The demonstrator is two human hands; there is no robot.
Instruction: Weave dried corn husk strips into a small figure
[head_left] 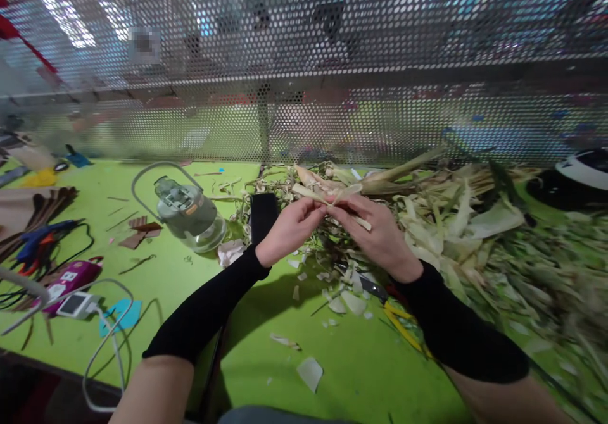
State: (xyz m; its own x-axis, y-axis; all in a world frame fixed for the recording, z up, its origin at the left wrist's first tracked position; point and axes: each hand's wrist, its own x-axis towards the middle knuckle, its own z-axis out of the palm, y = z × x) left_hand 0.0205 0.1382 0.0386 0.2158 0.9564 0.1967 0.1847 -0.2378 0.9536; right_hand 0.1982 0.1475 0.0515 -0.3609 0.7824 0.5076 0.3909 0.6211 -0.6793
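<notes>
Both hands meet in the middle of the head view, over a heap of plant scraps. Between their fingertips is a narrow pale corn husk strip, folded or crossed where they pinch it. My left hand grips it with thumb and forefinger. On the other side my right hand also pinches the strip, and a loose end sticks out below its fingers. The exact fold is partly covered by the fingertips. Larger pale green and dried corn husks lie just right of my right hand.
A black phone and a handled clear bottle stand left of my hands. Yellow-handled pliers or cutters lie below my right wrist, amid husk bits. Far left are a purple power strip and cables. A perforated metal screen closes off the back.
</notes>
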